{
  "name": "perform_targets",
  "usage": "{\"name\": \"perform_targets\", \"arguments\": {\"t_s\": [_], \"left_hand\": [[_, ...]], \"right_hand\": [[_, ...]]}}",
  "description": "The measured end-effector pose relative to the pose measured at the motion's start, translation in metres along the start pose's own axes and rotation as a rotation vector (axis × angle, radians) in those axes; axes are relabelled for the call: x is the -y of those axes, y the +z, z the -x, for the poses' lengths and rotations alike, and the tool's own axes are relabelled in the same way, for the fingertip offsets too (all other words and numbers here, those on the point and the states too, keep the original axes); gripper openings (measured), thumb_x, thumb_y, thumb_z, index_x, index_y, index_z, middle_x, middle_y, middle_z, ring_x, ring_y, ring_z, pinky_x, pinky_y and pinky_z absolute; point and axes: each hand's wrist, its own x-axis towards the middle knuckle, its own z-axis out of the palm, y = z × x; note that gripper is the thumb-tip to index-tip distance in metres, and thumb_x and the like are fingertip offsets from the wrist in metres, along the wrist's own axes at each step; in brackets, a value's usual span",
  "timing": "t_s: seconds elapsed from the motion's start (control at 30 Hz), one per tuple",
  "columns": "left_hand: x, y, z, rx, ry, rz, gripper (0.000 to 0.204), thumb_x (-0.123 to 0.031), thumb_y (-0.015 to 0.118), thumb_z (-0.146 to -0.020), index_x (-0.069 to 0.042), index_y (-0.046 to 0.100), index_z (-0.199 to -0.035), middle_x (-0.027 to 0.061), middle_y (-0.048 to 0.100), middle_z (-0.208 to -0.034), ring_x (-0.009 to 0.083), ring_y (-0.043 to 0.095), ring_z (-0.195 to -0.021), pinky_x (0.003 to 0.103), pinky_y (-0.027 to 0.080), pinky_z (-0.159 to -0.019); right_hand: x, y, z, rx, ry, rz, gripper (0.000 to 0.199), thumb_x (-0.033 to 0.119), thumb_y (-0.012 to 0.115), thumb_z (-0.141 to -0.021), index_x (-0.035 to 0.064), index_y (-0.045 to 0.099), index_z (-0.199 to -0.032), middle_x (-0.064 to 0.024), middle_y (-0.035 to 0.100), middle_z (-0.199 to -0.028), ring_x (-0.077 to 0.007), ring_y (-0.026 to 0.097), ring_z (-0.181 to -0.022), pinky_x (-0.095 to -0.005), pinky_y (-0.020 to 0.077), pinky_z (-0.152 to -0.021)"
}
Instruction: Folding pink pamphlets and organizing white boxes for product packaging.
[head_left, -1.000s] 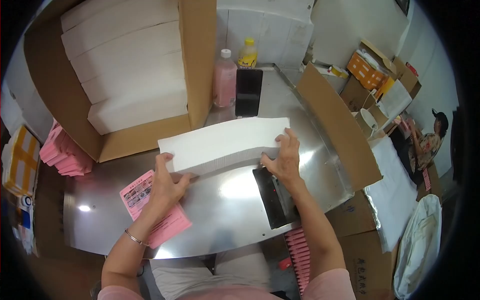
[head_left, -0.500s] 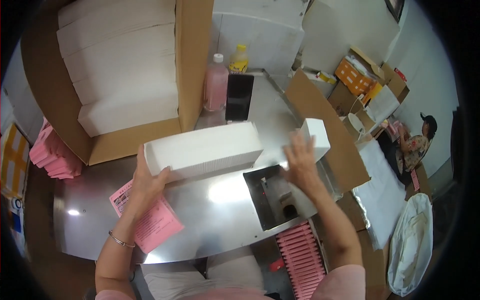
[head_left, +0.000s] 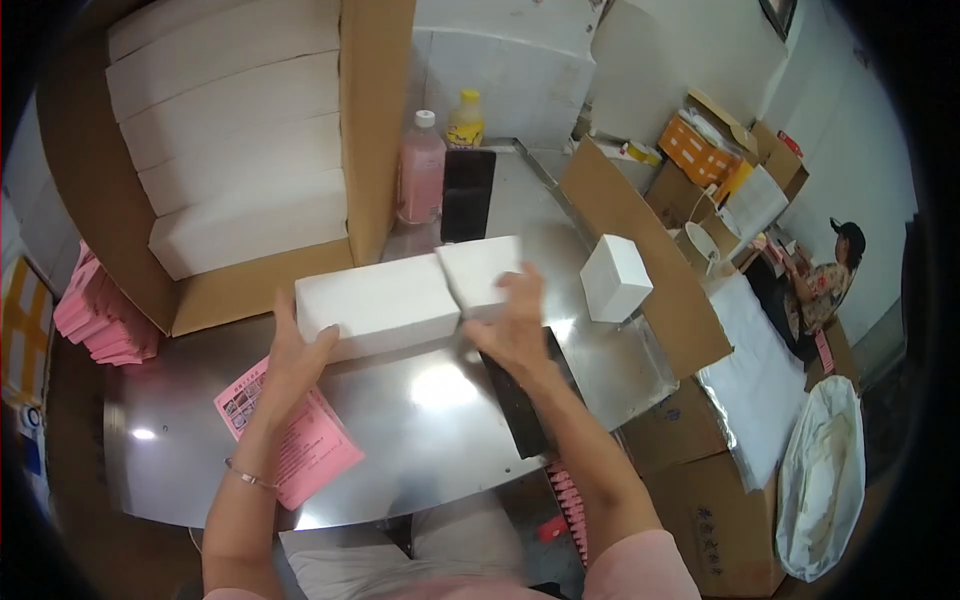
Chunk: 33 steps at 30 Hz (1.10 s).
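Note:
A long white paper-like stack [head_left: 380, 300] lies across the metal table in front of me. My left hand [head_left: 298, 350] clasps its left end, with the thumb on the near face and the fingers round the end. A narrow gap separates a shorter white section [head_left: 483, 272] at the right end. My right hand [head_left: 518, 325] is round the near right side of that section, slightly blurred. A pink printed sheet [head_left: 312, 445] lies under my left forearm. To the right of my right hand, a separate white block [head_left: 617, 280] stands on the table.
An open carton [head_left: 375, 130] with white stacks stands at the far left. Behind the work are a pink bottle [head_left: 421, 170], a yellow-capped bottle [head_left: 466, 120] and a black phone [head_left: 467, 195]. A dark table opening [head_left: 520, 410] lies under my right forearm. Pink bundles [head_left: 100, 310] sit left; another person [head_left: 825, 285] sits right.
My right hand has moved left from beside the separate block to the right end of the long stack. A gap now divides the stack. The left hand stays at its end.

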Motion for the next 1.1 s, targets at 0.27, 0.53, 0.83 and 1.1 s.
{"name": "perform_targets", "arguments": {"t_s": [0.27, 0.53, 0.83, 1.1], "left_hand": [[-0.001, -0.017, -0.01, 0.04, -0.088, -0.272, 0.086, -0.038, 0.071, -0.088, 0.009, 0.032, -0.148, 0.0307, 0.055, -0.137, 0.0392, 0.057, -0.125, 0.04, 0.048, -0.1], [-0.037, 0.03, -0.034, 0.078, -0.147, -0.695, 0.127, -0.081, 0.064, -0.073, 0.019, 0.027, -0.142, 0.0398, 0.047, -0.136, 0.0448, 0.055, -0.125, 0.044, 0.046, -0.105], [-0.047, 0.021, -0.03, 0.391, -0.047, -0.941, 0.102, -0.046, 0.076, -0.066, 0.004, 0.036, -0.146, 0.0273, 0.058, -0.131, 0.04, 0.06, -0.118, 0.042, 0.047, -0.103], [-0.038, 0.096, -0.078, 0.597, -0.342, 0.634, 0.062, -0.045, 0.063, -0.088, -0.002, 0.053, -0.131, 0.0119, 0.064, -0.119, 0.0275, 0.063, -0.11, 0.045, 0.049, -0.095]], "right_hand": [[-0.03, -0.053, -0.009, 0.461, -0.24, 0.639, 0.074, 0.013, 0.077, -0.065, 0.0017, 0.054, -0.135, -0.0307, 0.038, -0.146, -0.0484, 0.039, -0.135, -0.0559, 0.0332, -0.112], [0.095, 0.06, 0.007, 0.171, 0.122, -0.133, 0.072, 0.015, 0.078, -0.064, 0.0031, 0.048, -0.128, -0.0355, 0.036, -0.134, -0.0565, 0.041, -0.124, -0.0554, 0.0424, -0.104], [-0.008, -0.035, -0.031, 0.307, -0.38, 0.726, 0.051, 0.004, 0.07, -0.063, 0.002, 0.063, -0.113, -0.0253, 0.053, -0.13, -0.0453, 0.05, -0.122, -0.0544, 0.0405, -0.1], [-0.071, -0.104, -0.004, -0.4, 0.367, 0.532, 0.041, 0.03, 0.061, -0.096, 0.0046, 0.064, -0.128, -0.0209, 0.058, -0.126, -0.038, 0.052, -0.121, -0.0459, 0.0355, -0.108]]}}
